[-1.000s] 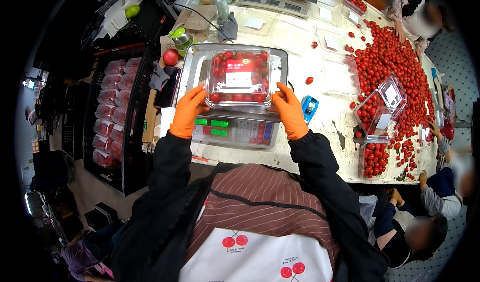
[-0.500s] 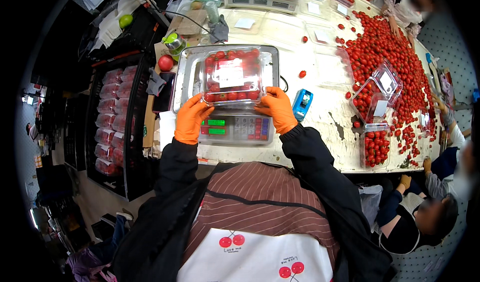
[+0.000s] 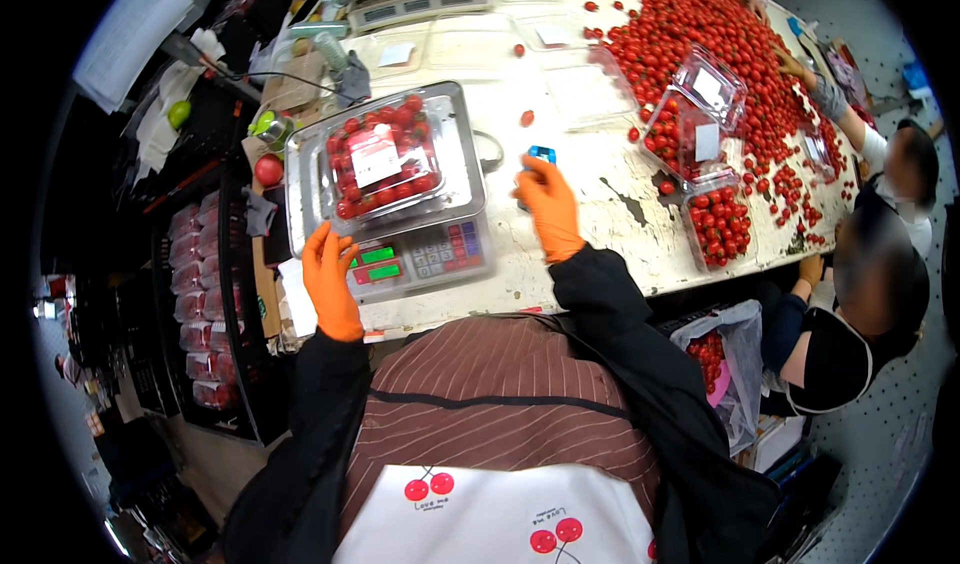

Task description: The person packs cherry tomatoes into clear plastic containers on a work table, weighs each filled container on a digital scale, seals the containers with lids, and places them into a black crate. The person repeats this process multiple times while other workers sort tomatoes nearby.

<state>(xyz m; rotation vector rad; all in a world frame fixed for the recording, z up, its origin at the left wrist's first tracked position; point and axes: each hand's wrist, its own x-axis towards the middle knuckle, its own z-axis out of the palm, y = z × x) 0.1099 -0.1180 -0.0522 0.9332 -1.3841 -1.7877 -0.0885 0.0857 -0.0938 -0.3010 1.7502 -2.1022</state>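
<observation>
On the scale (image 3: 465, 179), flat on the steel platform: clear box (image 3: 408, 154) of cherry tomatoes, looks full and lidded. Step in hand, my read: box resting on the scale, display (image 3: 378, 264) lit green — right hand busy with the blue device. Left hand (image 3: 332, 282) (orange glove, same as the other) is at the box's near left corner, fingers and thumb a little parted, nothing between them; can't tell if a fingertip touches. Right hand (image 3: 550, 209) is curled over a small blue device (image 3: 543, 153); only the end shows, so can't tell gripped or just covered. Next move calls for, I'd judge, a sure hold on that device and no left-hand load on the platform. Writing: box label (image 3: 372, 159) is red and white, print too blurred to read; keypad (image 3: 440, 251) marks too small. Further out, white slips, e.g. one (image 3: 395, 55) on a clear tray, no legible text. Apron (image 3: 480, 509) carries cherry pictures with small lettering. Loose tomatoes (image 3: 690, 34) heap at far right — packed boxes (image 3: 205, 309) stacked at left, labels unreadable.
</observation>
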